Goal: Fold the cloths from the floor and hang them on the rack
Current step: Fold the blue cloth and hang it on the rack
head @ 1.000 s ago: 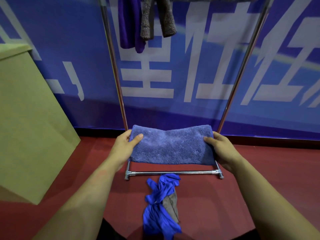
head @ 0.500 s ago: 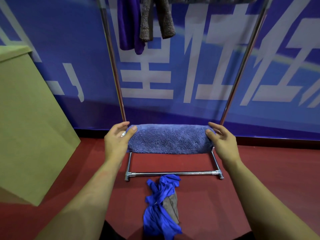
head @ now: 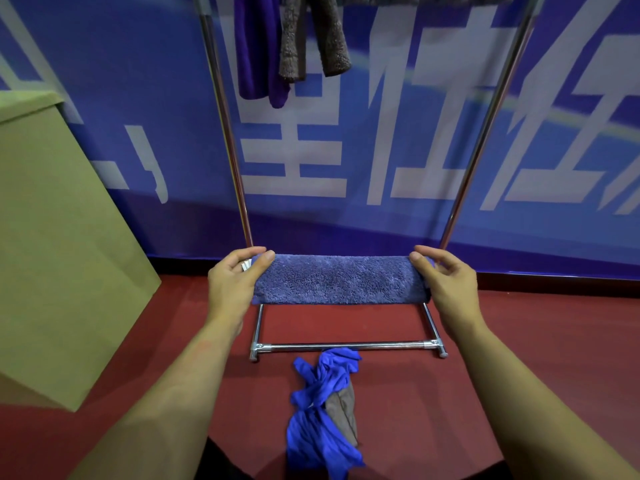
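Towel now folded to a narrow band, halved again since a second ago | left hand and right hand pinch its ends, held before rack | hanging likely next; floor cloths wait.

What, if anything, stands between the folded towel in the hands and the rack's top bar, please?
Nothing visible blocks the way. The folded blue towel is held between the left hand and right hand, inside the rack uprights. The purple cloth and brown cloth hang left; the bar's right stretch lies beyond the frame.
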`<state>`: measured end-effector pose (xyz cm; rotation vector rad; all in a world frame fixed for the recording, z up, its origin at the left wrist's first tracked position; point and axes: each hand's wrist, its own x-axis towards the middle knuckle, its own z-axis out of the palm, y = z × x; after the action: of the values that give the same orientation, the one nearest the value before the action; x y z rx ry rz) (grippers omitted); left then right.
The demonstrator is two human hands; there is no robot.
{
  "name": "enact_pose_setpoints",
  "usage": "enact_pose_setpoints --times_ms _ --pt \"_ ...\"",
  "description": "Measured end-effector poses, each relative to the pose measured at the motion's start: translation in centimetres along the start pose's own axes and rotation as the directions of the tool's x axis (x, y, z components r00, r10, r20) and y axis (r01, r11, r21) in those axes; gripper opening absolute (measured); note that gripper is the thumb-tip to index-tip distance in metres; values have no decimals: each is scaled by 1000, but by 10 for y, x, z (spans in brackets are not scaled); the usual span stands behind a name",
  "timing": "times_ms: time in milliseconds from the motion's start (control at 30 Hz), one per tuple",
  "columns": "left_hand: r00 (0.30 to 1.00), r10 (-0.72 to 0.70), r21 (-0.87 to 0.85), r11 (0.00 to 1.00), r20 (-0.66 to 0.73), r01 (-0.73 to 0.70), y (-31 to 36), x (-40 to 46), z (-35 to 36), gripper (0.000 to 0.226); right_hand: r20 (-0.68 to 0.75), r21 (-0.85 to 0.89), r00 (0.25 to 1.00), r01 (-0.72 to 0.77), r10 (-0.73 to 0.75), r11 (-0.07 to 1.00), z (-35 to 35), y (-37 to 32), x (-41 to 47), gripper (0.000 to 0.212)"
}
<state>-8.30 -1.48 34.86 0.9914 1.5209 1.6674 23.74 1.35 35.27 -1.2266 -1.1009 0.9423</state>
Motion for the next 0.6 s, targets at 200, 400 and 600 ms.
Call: enact_pose_setpoints --times_ms 200,400,600 --pt "997 -33 -21 999 63 34 -6 1 1 36 107 -112 992 -58 70 992 -1 10 5 46" --pt "999 -27 -13 1000 23 27 -13 2 2 40 63 -165 998 -12 23 986 2 10 4 48" --pt "999 -36 -10 999 -31 35 -12 0 7 50 -22 -153 1000 -8 4 988 3 5 3 52"
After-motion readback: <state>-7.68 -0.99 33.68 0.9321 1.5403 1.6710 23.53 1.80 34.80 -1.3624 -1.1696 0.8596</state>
